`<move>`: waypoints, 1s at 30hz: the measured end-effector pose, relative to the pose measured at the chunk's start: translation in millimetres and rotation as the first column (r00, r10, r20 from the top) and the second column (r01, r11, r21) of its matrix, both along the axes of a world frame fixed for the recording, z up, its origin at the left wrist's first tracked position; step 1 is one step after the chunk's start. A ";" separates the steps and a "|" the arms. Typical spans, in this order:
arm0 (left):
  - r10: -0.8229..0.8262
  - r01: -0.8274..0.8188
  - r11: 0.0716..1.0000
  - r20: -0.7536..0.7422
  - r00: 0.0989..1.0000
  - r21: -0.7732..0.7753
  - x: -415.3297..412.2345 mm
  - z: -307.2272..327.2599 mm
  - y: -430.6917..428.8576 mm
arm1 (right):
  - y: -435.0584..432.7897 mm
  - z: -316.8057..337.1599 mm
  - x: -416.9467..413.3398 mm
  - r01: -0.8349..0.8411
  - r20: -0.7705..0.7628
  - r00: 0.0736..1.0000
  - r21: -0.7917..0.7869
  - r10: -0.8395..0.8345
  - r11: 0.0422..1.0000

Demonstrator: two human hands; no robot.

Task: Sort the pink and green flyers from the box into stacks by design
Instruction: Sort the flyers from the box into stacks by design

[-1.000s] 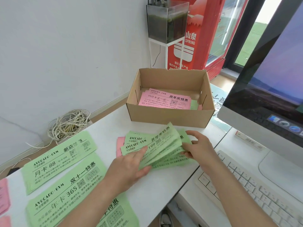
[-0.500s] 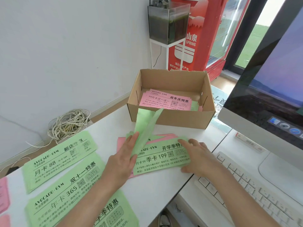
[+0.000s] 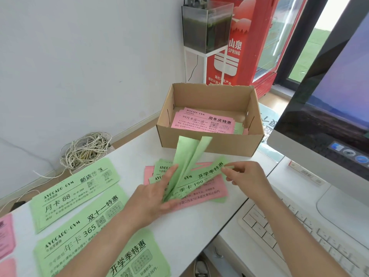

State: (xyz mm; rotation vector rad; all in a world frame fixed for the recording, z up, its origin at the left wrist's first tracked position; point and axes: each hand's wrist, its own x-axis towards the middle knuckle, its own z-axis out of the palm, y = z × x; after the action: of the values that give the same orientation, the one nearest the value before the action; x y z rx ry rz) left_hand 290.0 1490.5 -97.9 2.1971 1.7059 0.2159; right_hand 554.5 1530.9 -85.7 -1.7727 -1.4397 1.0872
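The upturned green paper flyers (image 3: 187, 156) held in our left hand (image 3: 157, 198) have fanned apart since before. Our right hand (image 3: 246, 177) now pinches the end of the printed green flyer (image 3: 211, 171). We should peel one sheet off and read its heading. More wait in the brown cardboard box (image 3: 229, 145).

Open cardboard box (image 3: 207, 145) at the desk's far edge, pink flyer (image 3: 202, 121) flat inside. In front, a loose fan of green flyers (image 3: 208, 173) over a pink sheet (image 3: 211, 191), two bent upward. At left, three green stacks (image 3: 79, 226), print face up.
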 end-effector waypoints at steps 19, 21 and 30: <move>-0.198 0.265 0.943 -0.301 0.933 0.201 5.7 -23.6 -5.2 | 36.6 0.5 1.1 -0.182 -0.140 0.979 -0.283 0.147 0.942; -0.148 0.182 0.966 -0.188 0.971 0.181 2.4 -25.0 -5.8 | 31.3 0.1 2.8 -0.193 -0.177 0.972 -0.226 0.154 0.955; 0.526 -0.296 0.844 0.802 0.284 -0.448 2.7 22.6 -23.4 | 20.0 -12.1 10.2 -0.096 -0.371 0.927 -0.087 0.057 0.992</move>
State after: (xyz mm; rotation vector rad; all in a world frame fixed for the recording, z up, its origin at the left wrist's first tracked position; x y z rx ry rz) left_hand 292.7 1467.1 -75.4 0.9572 1.4162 1.0991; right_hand 564.7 1550.9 -97.8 -1.4864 -1.2468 1.4708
